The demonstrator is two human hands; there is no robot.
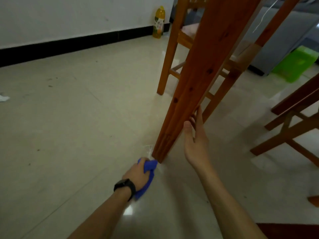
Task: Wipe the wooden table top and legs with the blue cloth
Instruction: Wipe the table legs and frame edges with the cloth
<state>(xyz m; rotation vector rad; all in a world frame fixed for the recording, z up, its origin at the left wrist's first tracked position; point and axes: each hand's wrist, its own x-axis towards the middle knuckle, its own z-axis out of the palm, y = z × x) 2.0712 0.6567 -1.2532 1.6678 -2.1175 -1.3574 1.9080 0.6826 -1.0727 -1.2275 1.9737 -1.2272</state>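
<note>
Left hand, fingers curled round the bunched blue cloth, presses it to the foot of the knotty orange-brown wooden desk leg, which the open-fingered right hand apparently steadies.

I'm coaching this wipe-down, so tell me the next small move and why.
Probably slide the blue cloth up the table leg. The left hand grips it at the leg's foot near the floor, and the right hand steadies the leg higher up, so an upward stroke looks natural.
</note>
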